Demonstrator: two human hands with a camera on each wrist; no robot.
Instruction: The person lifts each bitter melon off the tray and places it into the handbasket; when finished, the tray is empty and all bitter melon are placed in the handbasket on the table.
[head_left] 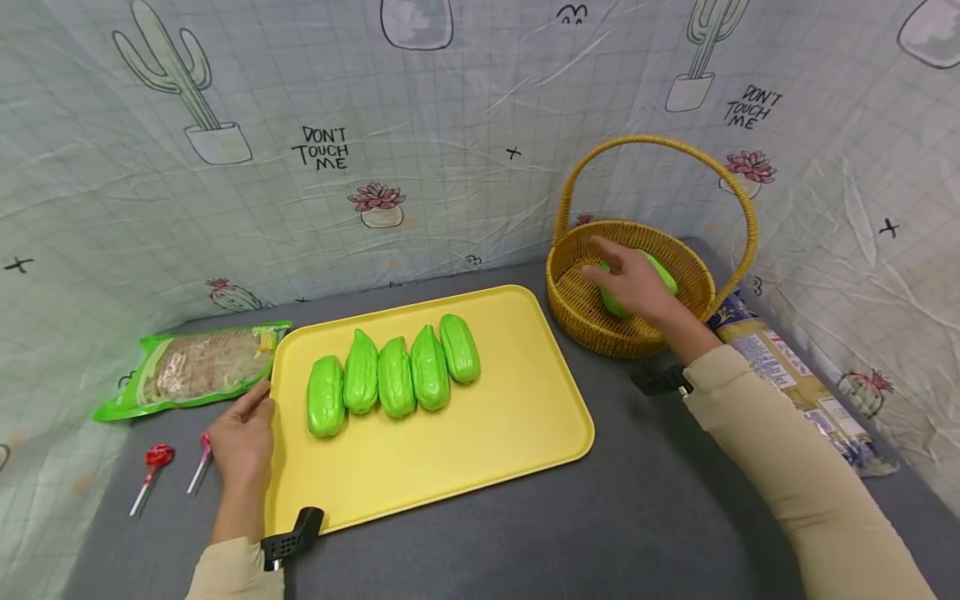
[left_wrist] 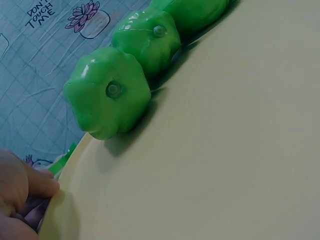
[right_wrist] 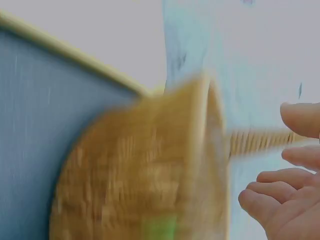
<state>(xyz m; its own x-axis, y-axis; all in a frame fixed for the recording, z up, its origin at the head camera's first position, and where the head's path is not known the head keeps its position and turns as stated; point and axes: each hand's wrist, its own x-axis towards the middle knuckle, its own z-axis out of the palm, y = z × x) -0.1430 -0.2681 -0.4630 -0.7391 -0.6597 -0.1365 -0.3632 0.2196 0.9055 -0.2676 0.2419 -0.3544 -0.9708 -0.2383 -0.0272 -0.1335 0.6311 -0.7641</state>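
My left hand [head_left: 243, 433] is at the left rim of a yellow tray [head_left: 510, 425], fingertips touching its outer edge. Several glossy green, ridged, gourd-shaped pieces [head_left: 396, 379] lie side by side on the tray; in the left wrist view, the end of the nearest piece [left_wrist: 107, 95] shows a small round nub. My right hand [head_left: 633, 279] hovers over a woven basket [head_left: 600, 337] with a tall hoop handle, its fingers spread and holding nothing. Beneath it, partly hidden by the hand, similar green shapes [head_left: 663, 271] sit in the basket. The right wrist view shows the basket blurred.
Left of the tray lies a green-edged food packet [head_left: 210, 367]. A red lollipop [head_left: 158, 456] and a pink one [head_left: 201, 462] are near my left hand. Another packet [head_left: 795, 375] lies right of the basket, under my right forearm in view. A patterned cloth [head_left: 450, 108] hangs behind.
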